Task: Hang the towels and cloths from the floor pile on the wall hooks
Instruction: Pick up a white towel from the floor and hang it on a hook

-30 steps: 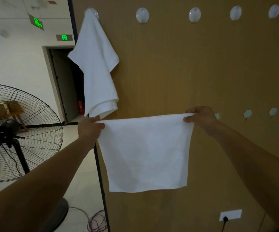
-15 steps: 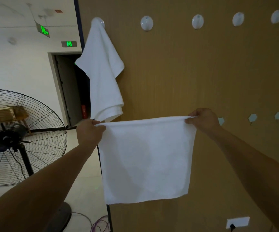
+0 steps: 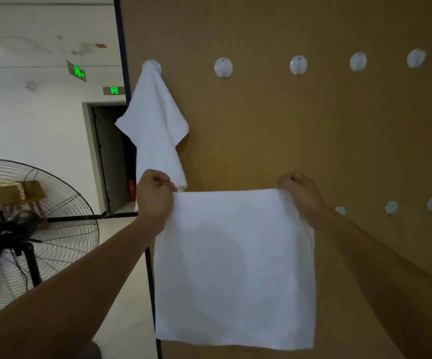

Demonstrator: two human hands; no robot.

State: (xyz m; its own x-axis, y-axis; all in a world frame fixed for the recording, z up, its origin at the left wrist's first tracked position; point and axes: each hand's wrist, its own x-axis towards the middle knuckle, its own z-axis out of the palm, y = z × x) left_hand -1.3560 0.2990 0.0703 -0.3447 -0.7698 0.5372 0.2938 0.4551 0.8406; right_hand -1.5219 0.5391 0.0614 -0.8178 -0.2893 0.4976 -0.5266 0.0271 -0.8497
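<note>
A white cloth (image 3: pixel 235 268) hangs spread flat, held up by its two top corners in front of the brown wall panel (image 3: pixel 313 138), below the row of hooks. The left hand (image 3: pixel 155 200) has its grip curled tight round the top left corner. The right hand (image 3: pixel 301 195) has its grip pinching the top right corner. Just above the left hand, a hung towel (image 3: pixel 158 130) drapes from the leftmost hook (image 3: pixel 154 64), near the panel's left edge. Four more hooks (image 3: pixel 223 67) run rightward. A standing fan (image 3: pixel 28 229) is at the far left.
</note>
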